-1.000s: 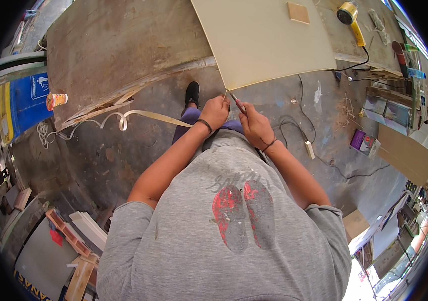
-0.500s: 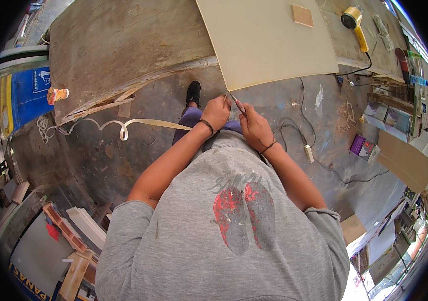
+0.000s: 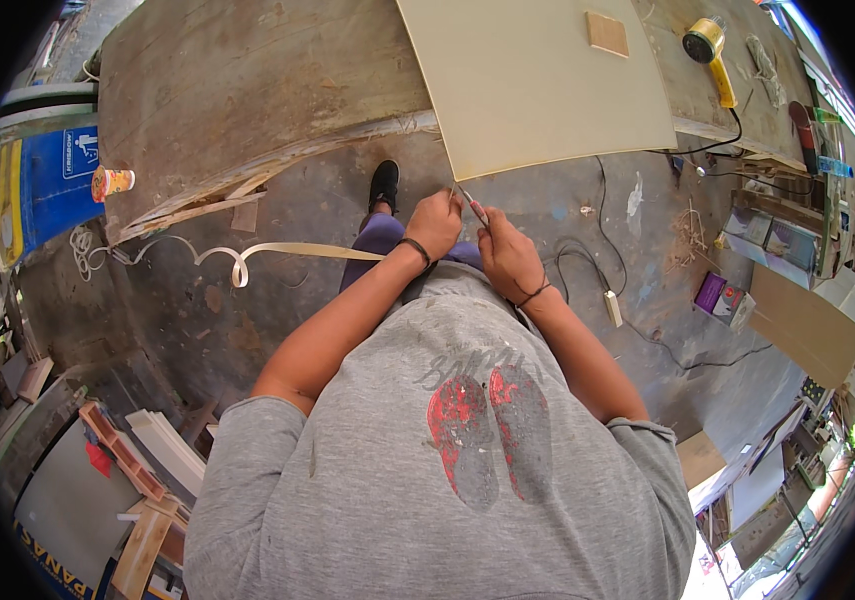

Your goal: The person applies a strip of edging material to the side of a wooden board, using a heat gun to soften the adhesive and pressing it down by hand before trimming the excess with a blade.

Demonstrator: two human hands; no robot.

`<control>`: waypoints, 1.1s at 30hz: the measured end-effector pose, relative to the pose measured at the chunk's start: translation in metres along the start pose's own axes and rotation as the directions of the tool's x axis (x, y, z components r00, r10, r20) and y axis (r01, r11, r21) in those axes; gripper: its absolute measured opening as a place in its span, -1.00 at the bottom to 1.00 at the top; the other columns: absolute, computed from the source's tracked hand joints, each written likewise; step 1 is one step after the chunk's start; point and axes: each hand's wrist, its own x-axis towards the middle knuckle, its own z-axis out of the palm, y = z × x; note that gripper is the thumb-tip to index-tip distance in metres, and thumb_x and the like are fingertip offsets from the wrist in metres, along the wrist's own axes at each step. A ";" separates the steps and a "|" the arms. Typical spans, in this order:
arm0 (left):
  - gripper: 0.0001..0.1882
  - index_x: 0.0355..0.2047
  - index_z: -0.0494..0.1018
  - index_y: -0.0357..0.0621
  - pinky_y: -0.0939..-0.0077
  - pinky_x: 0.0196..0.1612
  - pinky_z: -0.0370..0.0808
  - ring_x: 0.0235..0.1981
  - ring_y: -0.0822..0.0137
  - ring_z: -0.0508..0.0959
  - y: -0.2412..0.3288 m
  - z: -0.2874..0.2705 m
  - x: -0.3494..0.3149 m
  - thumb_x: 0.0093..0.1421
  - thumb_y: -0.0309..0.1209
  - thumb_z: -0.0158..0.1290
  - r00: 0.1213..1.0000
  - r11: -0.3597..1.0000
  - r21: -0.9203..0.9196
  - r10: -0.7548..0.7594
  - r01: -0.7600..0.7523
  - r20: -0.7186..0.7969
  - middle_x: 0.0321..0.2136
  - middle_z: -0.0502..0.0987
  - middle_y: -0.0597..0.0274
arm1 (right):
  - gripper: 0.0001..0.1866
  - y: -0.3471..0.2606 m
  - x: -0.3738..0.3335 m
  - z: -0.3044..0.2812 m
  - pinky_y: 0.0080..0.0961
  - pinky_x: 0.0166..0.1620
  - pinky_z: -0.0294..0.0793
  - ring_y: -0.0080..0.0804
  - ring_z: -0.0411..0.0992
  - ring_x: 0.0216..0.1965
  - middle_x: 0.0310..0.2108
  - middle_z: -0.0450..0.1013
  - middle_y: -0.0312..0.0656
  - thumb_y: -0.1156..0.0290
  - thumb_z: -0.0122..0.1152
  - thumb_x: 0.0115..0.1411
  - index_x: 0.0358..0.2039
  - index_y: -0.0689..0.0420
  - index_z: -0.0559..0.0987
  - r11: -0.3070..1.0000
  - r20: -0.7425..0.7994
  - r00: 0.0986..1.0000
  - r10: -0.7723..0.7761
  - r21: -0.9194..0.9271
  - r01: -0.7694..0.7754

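Note:
My left hand (image 3: 433,226) is closed just below the near left corner of a large cream board (image 3: 547,90). A pale edging strip (image 3: 317,248) runs from behind that wrist and curls away to the left; the fingers pinch what looks like its end, partly hidden. Close beside it, my right hand (image 3: 512,258) is closed around a slim cutter knife (image 3: 474,207) with reddish parts. The knife points up toward the board's corner, near the left fingertips. Its blade is too small to make out clearly.
The board overhangs a worn wooden workbench (image 3: 257,90). On the bench lie a small wooden block (image 3: 607,34) and a yellow heat gun (image 3: 709,50). A paper cup (image 3: 112,184) sits at the left by a blue bin (image 3: 57,190). Cables and an extension socket (image 3: 614,308) lie on the floor.
Both hands stay nearly in place at the board's corner. The view has shifted slightly, and the curled strip hangs a little differently.

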 end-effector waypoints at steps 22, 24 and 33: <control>-0.73 -0.35 0.40 -0.30 -0.02 -0.32 0.40 -0.38 -0.25 0.49 0.000 -0.001 -0.003 0.24 -0.33 -0.20 0.996 0.992 0.099 0.081 -0.079 -0.021 -0.49 0.49 -0.27 | -0.58 0.003 0.009 0.020 0.03 -0.31 0.42 0.21 0.45 -0.36 -0.40 0.48 0.17 0.36 -0.01 0.15 0.02 0.12 0.22 0.977 0.117 0.975 0.190 -0.118 -0.176; -0.72 -0.36 0.38 -0.33 -0.07 -0.34 0.38 -0.40 -0.29 0.46 0.001 -0.002 -0.005 0.25 -0.34 -0.21 0.992 0.990 0.071 0.121 -0.118 -0.040 -0.52 0.46 -0.31 | -0.69 0.042 -0.001 0.032 0.09 -0.34 0.37 0.26 0.43 -0.38 -0.44 0.46 0.24 0.38 -0.11 0.18 -0.06 0.15 0.26 0.949 0.088 0.954 0.287 -0.165 -0.270; -0.65 -0.34 0.39 -0.18 0.32 -0.48 0.37 -0.57 0.19 0.45 -0.065 -0.100 -0.008 0.28 -0.13 -0.16 0.823 0.974 -0.207 -0.188 0.087 -0.536 -0.58 0.45 0.14 | -0.64 0.085 -0.016 0.028 0.08 -0.28 0.37 0.30 0.41 -0.30 -0.37 0.45 0.26 0.33 -0.11 0.19 0.00 0.12 0.32 0.954 0.085 0.954 0.286 -0.124 -0.275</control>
